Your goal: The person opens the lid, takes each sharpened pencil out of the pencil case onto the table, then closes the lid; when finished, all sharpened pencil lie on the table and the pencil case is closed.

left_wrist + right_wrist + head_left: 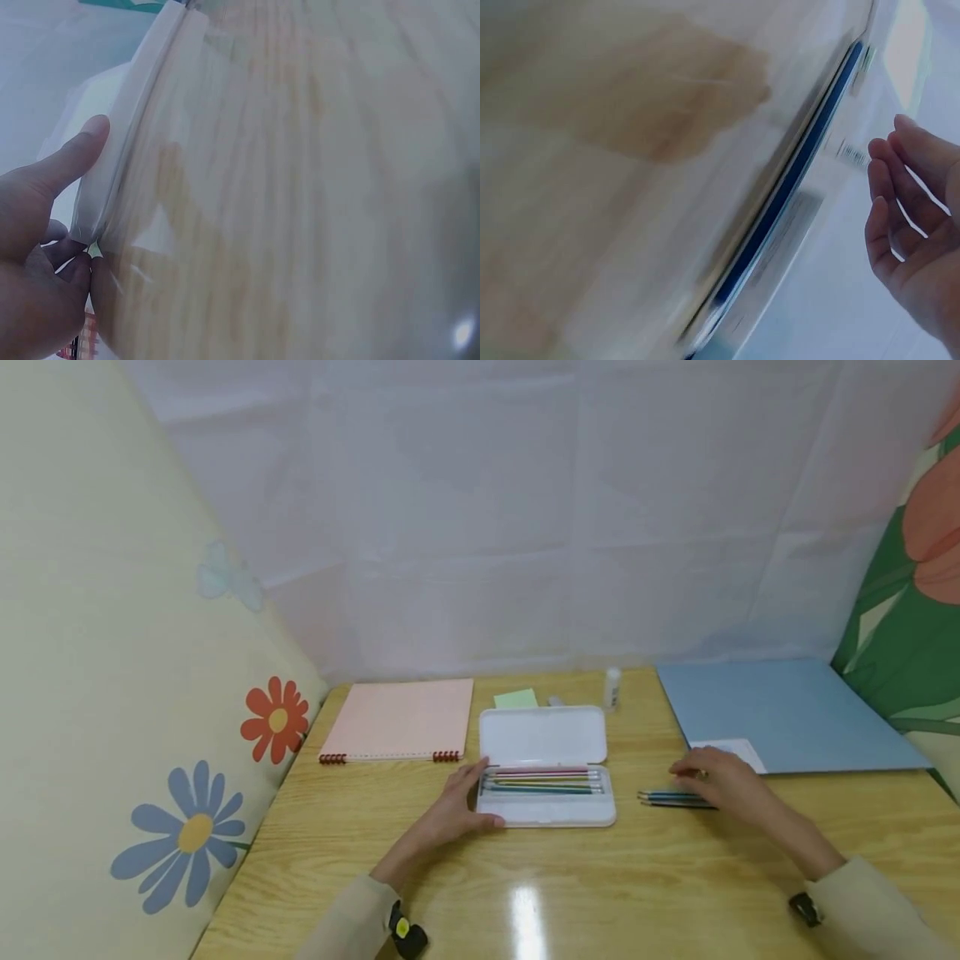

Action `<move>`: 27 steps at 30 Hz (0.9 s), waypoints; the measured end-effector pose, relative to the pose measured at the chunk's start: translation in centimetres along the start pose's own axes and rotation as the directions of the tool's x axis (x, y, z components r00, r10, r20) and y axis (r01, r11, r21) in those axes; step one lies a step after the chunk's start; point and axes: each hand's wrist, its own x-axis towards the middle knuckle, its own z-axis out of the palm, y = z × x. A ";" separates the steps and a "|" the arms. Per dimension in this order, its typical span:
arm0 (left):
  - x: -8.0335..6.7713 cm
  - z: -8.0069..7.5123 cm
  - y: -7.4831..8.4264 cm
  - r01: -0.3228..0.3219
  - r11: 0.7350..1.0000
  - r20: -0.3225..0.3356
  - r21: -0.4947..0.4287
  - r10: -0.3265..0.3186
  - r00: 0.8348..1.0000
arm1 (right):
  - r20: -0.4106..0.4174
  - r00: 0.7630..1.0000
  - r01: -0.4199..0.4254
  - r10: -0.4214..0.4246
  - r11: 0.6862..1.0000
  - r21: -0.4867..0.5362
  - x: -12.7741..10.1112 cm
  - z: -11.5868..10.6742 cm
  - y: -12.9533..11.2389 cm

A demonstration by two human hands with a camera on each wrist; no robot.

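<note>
Head view high, facing down; wrist views close, low over table (525, 893).

**Colours on the desk**

White pencil case (546, 767), holding pink, yellow, green and blue pencils (542, 779); left of it, pink notebook (401, 719) with red spiral; behind it, pale green note (516, 698); right of it, blue pencils (671, 798), blue folder (787, 710); light wood-grain table (525, 885).
</note>
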 end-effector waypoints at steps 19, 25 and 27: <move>0.0 0.0 0.0 -0.016 1.000 0.006 0.008 0.016 1.000 | 0.155 0.987 0.028 -0.042 0.996 0.088 6.1 4.2 -3.4; 0.0 0.0 0.1 0.000 1.000 -0.002 0.016 0.000 1.000 | 0.172 0.978 0.108 -0.119 0.991 0.073 7.4 5.0 -4.2; 0.0 0.1 0.0 -0.002 1.000 -0.007 0.019 0.002 1.000 | 0.192 0.973 0.112 -0.124 0.991 0.072 7.7 5.2 -4.4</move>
